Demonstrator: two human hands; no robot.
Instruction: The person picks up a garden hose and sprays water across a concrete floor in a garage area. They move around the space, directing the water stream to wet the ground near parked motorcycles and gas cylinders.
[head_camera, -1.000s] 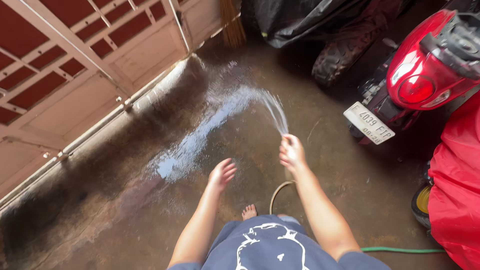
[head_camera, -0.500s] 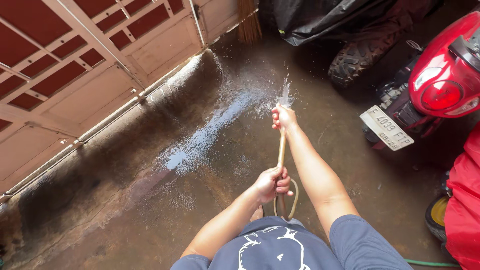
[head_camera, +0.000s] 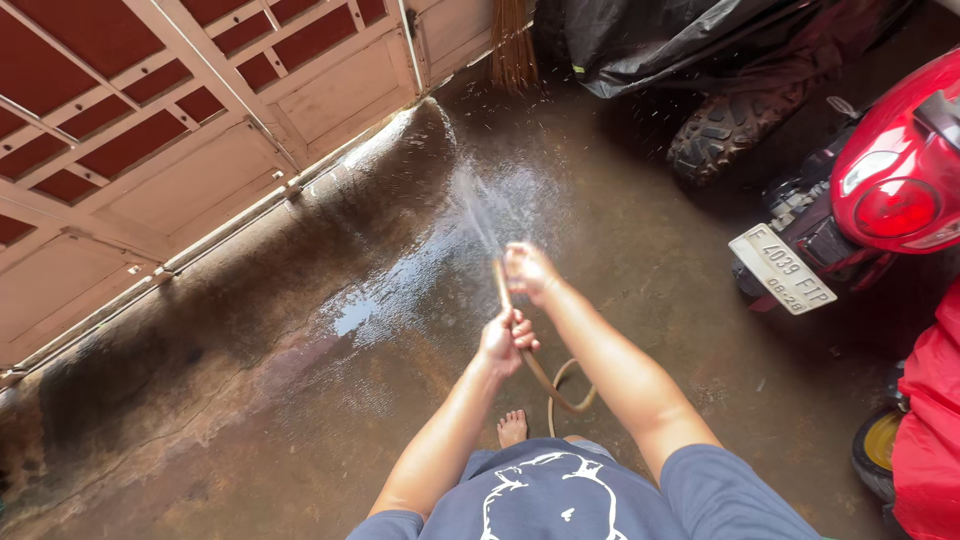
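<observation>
Both hands are on a tan garden hose (head_camera: 512, 318) here. The right hand (head_camera: 530, 270) is out front, fingers wrapped around the nozzle end, and the left hand (head_camera: 503, 343) is closed around the hose a bit further back, closer to the body. So both are curled tight on it, no open fingers that I can see. Behind the left hand the hose drops down and curls into a loop just above the person's bare foot (head_camera: 513, 428), which is planted on the floor.

A spray of water (head_camera: 478, 205) shoots from the front end toward the far corner, and the brown concrete floor (head_camera: 250, 400) has a shiny wet patch (head_camera: 400, 290) running off to the left of the hands.

Around that: a red and cream metal gate (head_camera: 150, 130) along the left side, a straw broom (head_camera: 513, 50) leaning by its end at the top, something under a black cover (head_camera: 680, 40) with a knobby tire (head_camera: 735, 125) poking out, and a red scooter (head_camera: 890, 190) with a white license plate (head_camera: 782, 268) on the right. Red fabric (head_camera: 930, 440) hangs at the bottom right edge.
</observation>
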